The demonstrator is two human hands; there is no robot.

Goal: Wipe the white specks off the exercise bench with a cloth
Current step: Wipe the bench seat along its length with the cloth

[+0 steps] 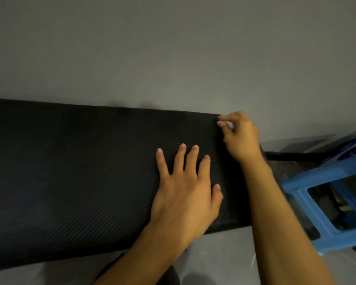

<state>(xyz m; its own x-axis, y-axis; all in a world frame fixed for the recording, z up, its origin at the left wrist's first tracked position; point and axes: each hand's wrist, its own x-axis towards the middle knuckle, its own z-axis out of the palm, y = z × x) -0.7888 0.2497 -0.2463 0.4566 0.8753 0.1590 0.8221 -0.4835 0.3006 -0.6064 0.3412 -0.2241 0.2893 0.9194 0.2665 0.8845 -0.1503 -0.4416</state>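
The black ribbed exercise bench pad (80,171) stretches across the view from the left edge to the right of centre. My left hand (185,188) lies flat on its right part, fingers spread and straight. My right hand (239,134) is at the pad's far right corner with its fingers curled. A small pale wad of cloth (230,125) shows between its fingertips, touching the pad's edge. Most of the cloth is hidden inside the hand. No white specks are visible on the dark pad in this dim light.
A grey wall (173,48) rises directly behind the bench. A blue plastic stool (300,188) stands close to the bench's right end, with a dark bar (292,156) and cluttered items behind it. Grey floor (218,256) shows below the pad.
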